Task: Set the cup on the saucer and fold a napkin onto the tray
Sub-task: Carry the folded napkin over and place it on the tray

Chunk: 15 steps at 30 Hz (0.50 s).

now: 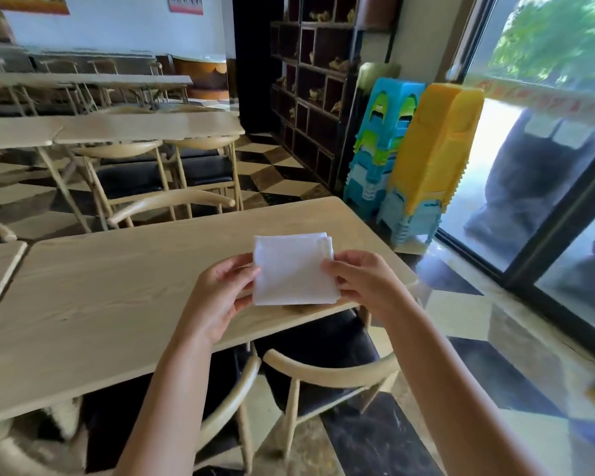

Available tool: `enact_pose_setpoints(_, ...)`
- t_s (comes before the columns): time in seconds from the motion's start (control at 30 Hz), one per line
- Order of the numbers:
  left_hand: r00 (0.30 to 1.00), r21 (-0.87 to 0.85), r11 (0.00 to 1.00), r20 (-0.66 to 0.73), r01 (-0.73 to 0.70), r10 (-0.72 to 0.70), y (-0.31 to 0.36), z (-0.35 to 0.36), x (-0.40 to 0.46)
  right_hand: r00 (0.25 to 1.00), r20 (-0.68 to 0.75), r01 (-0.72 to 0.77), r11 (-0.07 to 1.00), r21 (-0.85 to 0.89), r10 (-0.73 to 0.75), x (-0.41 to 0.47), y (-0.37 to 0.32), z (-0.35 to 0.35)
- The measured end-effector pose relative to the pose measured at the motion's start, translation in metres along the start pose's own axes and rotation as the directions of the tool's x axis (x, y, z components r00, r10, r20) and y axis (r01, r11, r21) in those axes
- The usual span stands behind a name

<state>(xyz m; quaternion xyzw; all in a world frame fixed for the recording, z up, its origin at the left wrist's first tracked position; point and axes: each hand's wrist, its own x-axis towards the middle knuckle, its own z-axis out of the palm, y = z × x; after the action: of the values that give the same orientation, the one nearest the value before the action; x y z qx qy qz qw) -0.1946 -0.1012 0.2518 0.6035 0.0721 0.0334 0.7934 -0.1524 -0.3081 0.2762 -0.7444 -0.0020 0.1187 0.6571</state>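
Folded napkin point(293, 269) pinched by left hand point(220, 297) and right hand point(364, 283) above the tabletop point(100, 297). No cup, saucer or tray visible; placing apparently left.

A single head-worn view is given, aimed forward and down over the wooden table point(117, 293), close above it.
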Motion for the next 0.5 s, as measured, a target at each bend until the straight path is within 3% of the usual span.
enact_pose_setpoints(0.13,0.999,-0.003,1.000,-0.021,-0.030,0.030,0.003,0.033,0.004,1.000,0.006,0.005,0.999,0.041,-0.006,0.002,-0.003,-0.031)
enact_pose_setpoints(0.3,0.997,0.058,0.997,0.062,-0.040,0.037,0.000,0.058,0.026,0.999,-0.035,0.017,0.996,0.089,-0.014,0.025,-0.001,-0.060)
enact_pose_setpoints(0.5,0.998,0.125,0.992,0.058,-0.004,-0.003,-0.014,0.089,0.087,0.997,-0.068,-0.020,0.999,0.049,0.023,0.080,0.002,-0.091)
